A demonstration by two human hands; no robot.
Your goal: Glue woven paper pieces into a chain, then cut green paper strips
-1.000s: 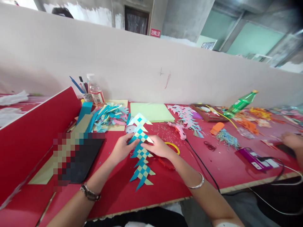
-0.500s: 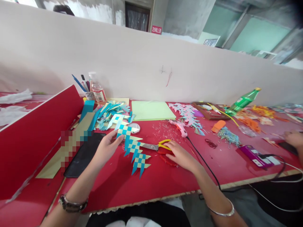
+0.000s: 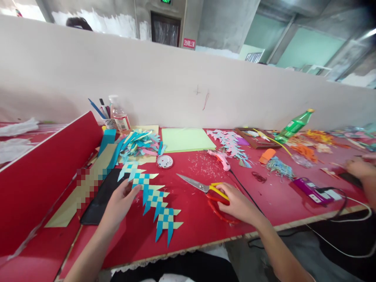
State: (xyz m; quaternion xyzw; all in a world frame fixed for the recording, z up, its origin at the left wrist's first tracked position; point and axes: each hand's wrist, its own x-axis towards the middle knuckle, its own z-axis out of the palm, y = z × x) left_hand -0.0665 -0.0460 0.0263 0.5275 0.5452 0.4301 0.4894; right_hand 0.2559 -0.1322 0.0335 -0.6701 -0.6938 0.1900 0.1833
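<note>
My left hand (image 3: pixel 122 199) pinches the upper part of a woven paper strip (image 3: pixel 154 197), chequered in blue and pale yellow with pointed ends along its sides. The strip slants down to the right over the red table. To the right, my right hand (image 3: pixel 237 203) grips the yellow handle of a pair of scissors (image 3: pixel 194 183). Their blades point left toward the strip, with a gap between. Beneath the right hand lies a red loop (image 3: pixel 219 213), partly covered, whose kind I cannot make out.
Cut paper pieces (image 3: pixel 141 141) are heaped behind the left hand. A white round lid (image 3: pixel 165 161), pale green sheets (image 3: pixel 188 139) and a pink glue gun (image 3: pixel 220 158) lie further back. A purple power strip (image 3: pixel 311 190) and another person's hand (image 3: pixel 357 166) are on the right.
My left hand has brought the woven strip down and left, nearer me. The scissors and my right hand have shifted slightly right and down, away from the strip.
</note>
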